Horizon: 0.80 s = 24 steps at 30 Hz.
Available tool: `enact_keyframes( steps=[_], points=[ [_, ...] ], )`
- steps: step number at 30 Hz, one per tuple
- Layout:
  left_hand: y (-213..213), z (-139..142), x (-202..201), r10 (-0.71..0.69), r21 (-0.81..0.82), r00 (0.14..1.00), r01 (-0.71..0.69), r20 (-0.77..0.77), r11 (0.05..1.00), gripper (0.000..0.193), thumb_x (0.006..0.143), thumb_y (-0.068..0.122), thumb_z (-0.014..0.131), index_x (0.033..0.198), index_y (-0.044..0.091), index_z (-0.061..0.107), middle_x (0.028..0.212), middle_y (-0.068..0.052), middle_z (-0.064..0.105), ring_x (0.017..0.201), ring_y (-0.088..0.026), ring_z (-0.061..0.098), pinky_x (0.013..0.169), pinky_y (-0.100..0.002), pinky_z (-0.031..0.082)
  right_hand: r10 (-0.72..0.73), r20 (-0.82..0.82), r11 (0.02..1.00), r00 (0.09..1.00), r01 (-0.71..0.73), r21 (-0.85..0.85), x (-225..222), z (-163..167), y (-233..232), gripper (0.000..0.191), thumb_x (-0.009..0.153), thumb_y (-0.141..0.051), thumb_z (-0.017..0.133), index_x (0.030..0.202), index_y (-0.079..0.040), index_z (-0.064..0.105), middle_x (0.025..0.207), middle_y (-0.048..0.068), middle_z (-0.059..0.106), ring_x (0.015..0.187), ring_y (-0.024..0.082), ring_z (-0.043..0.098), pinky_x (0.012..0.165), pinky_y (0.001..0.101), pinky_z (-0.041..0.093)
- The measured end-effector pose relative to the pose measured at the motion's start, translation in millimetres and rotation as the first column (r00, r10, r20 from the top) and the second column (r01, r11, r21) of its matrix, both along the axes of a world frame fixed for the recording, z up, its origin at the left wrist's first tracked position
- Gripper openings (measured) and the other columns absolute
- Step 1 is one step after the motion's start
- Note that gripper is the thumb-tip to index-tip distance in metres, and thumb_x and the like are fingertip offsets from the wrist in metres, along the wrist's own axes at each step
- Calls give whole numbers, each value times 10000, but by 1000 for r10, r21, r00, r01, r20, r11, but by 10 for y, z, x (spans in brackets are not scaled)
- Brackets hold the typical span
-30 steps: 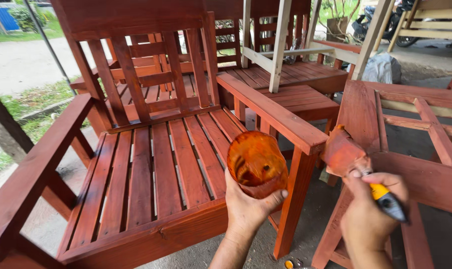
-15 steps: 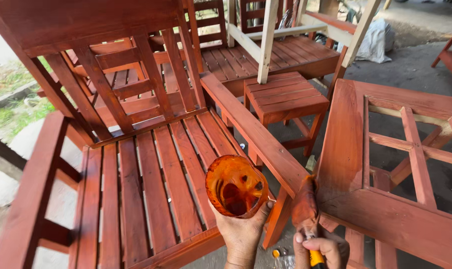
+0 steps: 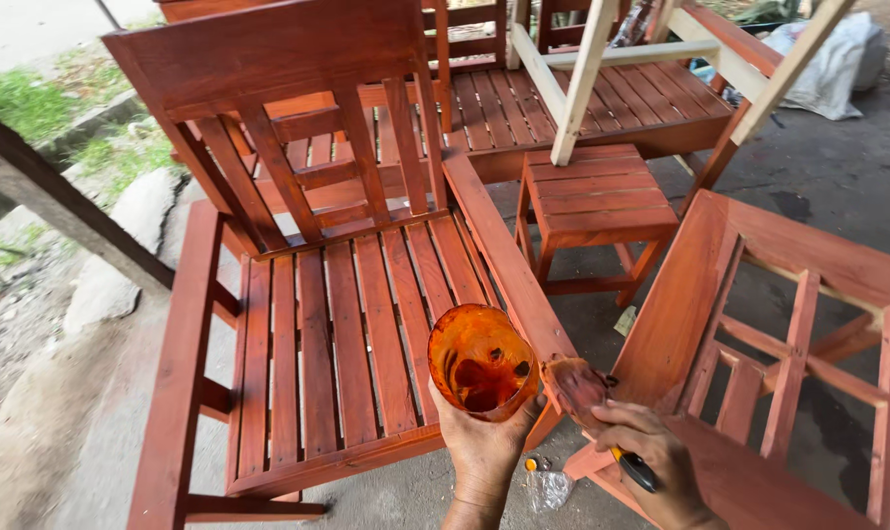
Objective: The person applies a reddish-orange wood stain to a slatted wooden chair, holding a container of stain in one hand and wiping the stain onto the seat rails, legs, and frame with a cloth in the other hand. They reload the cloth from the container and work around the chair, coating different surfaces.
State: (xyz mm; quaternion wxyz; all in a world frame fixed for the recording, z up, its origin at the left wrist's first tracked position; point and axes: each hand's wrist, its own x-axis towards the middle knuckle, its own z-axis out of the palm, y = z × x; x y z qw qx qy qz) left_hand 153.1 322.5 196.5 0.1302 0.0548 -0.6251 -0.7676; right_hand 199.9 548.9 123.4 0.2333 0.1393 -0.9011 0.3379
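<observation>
My left hand holds an orange stained plastic cup with dark red-brown stain inside, just off the right armrest of a red-brown slatted wooden chair. My right hand grips a paintbrush with a yellow and black handle. Its stain-soaked bristles rest against the front end of that armrest, right beside the cup.
A small red-brown stool stands behind the armrest. A stained wooden frame piece lies at right. More slatted furniture and pale unpainted posts fill the back. A grey sack sits far right; grass and a post lie left.
The view has swung left and down over the chair. My right hand has brought the brush from beside the cup onto the armrest's front end; the cup stays in my left hand.
</observation>
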Motion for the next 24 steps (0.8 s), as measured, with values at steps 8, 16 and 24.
enact_keyframes(
  steps=[8,16,24],
  points=[
    [-149,408,-236,95,13,995,-96,17,995,1108,554,281,991,1405,86,310,1298,-137,554,1201,-256,637,1034,-378,572,136,109,989,985,-141,46,-1165,305,76,173,698,33,660,741,-120,727,1104,42,786,1021,268,721,885,358,561],
    [-396,391,-987,106,5,994,-106,33,994,1067,593,326,979,1406,79,333,1296,-131,553,1217,-262,625,1024,-395,585,196,80,978,977,-201,58,-2578,355,-221,154,717,20,674,753,-127,700,1072,67,773,1030,303,705,887,373,556],
    [-725,500,-2183,105,10,992,-106,69,994,1080,584,221,984,1420,99,312,1311,-120,539,1225,-264,623,1024,-399,594,123,178,989,976,-136,62,-3953,434,-548,129,757,-28,730,703,-142,702,1049,36,791,1035,270,732,878,374,572]
  ],
)
